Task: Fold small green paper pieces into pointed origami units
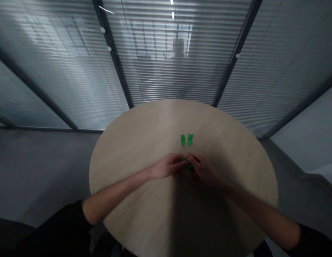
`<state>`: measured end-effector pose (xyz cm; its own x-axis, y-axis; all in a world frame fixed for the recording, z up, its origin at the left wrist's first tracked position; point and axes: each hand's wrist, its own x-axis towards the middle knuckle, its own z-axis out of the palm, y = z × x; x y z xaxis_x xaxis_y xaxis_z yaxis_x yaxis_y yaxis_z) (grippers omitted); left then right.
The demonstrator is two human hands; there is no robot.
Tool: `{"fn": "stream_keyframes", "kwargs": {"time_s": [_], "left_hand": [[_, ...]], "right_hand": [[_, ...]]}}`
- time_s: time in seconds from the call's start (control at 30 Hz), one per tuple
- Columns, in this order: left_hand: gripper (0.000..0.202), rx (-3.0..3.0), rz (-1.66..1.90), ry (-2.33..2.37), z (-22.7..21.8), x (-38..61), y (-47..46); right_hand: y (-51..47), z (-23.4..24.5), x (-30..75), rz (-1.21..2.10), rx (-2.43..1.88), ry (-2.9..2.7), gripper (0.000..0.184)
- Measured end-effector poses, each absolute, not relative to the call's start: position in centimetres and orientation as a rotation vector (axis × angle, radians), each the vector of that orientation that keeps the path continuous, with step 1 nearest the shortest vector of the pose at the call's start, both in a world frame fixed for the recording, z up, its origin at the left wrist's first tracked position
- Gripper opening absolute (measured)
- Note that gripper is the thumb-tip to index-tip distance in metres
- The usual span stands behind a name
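Between my two hands is a small bright green piece (187, 165), mostly covered by fingers, so its exact kind does not show. My left hand (172, 166) pinches it from the left with thumb and fingers. From the right, my right hand (200, 167) is closed on the same piece, thumb on top. Just beyond the hands, two small green pieces with uneven outlines, a left one (183, 140) and a right one (190, 139), lie side by side on the round wooden table (144, 135).
Glass partitions with blinds (166, 78) stand behind the table's far edge. Grey floor (48, 160) surrounds the table. Dark chair parts (107, 244) show at the near left edge. My shadow falls across the near tabletop.
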<state>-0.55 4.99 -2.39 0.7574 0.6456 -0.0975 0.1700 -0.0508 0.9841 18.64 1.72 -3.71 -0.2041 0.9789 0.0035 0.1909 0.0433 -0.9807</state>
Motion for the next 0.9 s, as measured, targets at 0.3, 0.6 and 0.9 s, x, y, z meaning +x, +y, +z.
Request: {"fn": "stream_keyframes", "kwargs": {"time_s": [0.3, 0.6, 0.9], "left_hand": [[0.050, 1.457, 0.532, 0.719, -2.7, -0.7, 3.9], [0.050, 1.477, 0.608, 0.771, -2.7, -0.7, 4.2], [0.048, 1.519, 0.621, 0.754, -3.0, -0.8, 4.7]], "right_hand": [[1.2, -3.4, 19.2, 1.388, -1.164, -1.628, 0.055], [1.2, -3.3, 19.0, 1.412, -1.198, -1.599, 0.059], [1.2, -3.0, 19.3, 1.394, -1.151, -1.614, 0.051]]}}
